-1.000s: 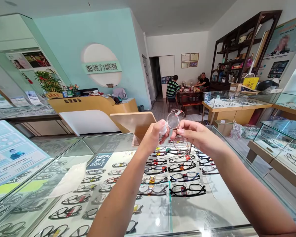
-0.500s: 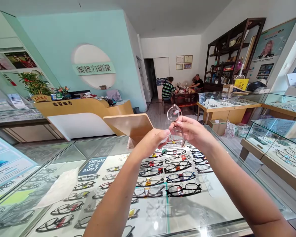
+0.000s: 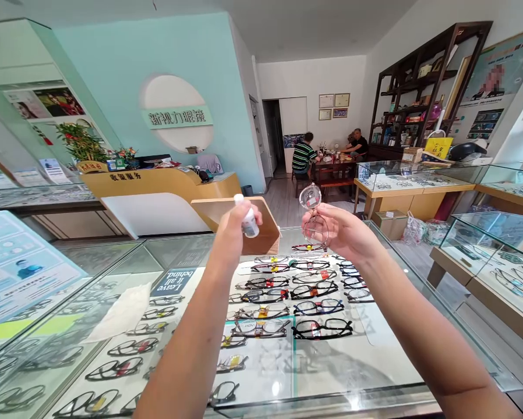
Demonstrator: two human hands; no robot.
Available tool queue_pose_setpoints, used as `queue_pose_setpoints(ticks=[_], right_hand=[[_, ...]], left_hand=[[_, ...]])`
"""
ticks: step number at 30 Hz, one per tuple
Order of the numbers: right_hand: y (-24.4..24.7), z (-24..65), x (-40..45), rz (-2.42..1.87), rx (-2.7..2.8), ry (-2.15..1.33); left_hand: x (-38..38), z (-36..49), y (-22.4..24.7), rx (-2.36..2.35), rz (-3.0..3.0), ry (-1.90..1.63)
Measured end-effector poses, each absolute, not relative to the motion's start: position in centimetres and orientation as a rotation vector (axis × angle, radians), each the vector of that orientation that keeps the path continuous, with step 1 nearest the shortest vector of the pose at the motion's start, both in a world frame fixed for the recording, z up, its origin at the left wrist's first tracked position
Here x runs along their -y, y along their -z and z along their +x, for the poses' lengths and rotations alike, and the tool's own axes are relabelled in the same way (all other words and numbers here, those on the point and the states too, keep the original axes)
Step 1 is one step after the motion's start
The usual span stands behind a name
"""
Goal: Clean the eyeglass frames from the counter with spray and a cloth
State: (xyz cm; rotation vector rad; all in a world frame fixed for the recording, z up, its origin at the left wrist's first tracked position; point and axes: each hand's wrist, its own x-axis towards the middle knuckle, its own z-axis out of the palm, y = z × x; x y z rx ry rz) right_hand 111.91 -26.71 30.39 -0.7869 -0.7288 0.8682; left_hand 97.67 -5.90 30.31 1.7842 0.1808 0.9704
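Note:
My left hand [image 3: 232, 233] is wrapped round a small white bottle [image 3: 250, 226], held tilted above the display case. Its white cap end points up, and the fingers hide part of it. My right hand [image 3: 346, 231] pinches a pair of eyeglasses [image 3: 310, 198] with a thin, clear pinkish frame, turned so one lens stands above the other. The two hands are apart, with the bottle left of the glasses. Below them, rows of eyeglasses [image 3: 318, 306] lie on the display case [image 3: 331, 372], many with coloured tags on the lenses.
A wooden stand [image 3: 268, 233] rises behind my left hand. A white cloth [image 3: 124, 311] lies at the left on the glass. More glass cases [image 3: 419, 180] stand to the right, and a yellow counter [image 3: 156, 185] is beyond. Two people [image 3: 304, 156] sit at a far table.
My left hand has moved left, away from the glasses, bringing the white bottle into plain view. My right hand still holds the glasses. The view has shifted slightly left.

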Motion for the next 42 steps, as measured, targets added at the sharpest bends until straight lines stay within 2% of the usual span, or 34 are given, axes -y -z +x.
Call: queue_pose_setpoints(ticks=[3,7,11,16,25,31,35,36,38,42], right_hand=[[-30.2,111.7,26.6,-0.768,0.715,-0.924],[-30.1,111.5,26.5,-0.783,0.713,-0.943],[-30.0,111.2,26.6,-0.819,0.731,-0.949],[-30.1,110.8,26.6,-0.850,0.705,-0.942],[-30.1,110.5,26.8,-0.913,0.731,-0.908],[-30.7,110.2,27.2,-0.981,0.714,-0.865],[-31.1,110.3,27.6,-1.019,0.704,-0.830],[-31.1,110.3,27.7,-1.015,0.685,-0.827],[-31.2,110.4,27.8,-1.003,0.647,-0.823],[-31.3,110.4,28.0,-1.009,0.647,-0.822]], left_hand=[[2.6,96.8,-27.0,-0.511,1.802,-1.123],[-2.1,94.9,-20.3,-0.904,1.832,-1.144],[-5.0,93.6,-14.7,-1.081,1.873,-1.066],[-6.5,93.8,-11.6,-1.149,1.910,-0.933],[-5.6,93.8,-11.6,-1.147,1.959,-0.935],[-1.9,92.7,-16.1,-1.132,1.967,-1.425],[-2.3,89.4,-20.1,-1.002,2.027,-1.808],[-3.2,88.3,-20.7,-1.038,2.079,-1.771],[-5.7,85.8,-21.2,-1.224,2.205,-1.478],[-10.9,80.8,-19.2,-1.460,2.230,-1.025]])
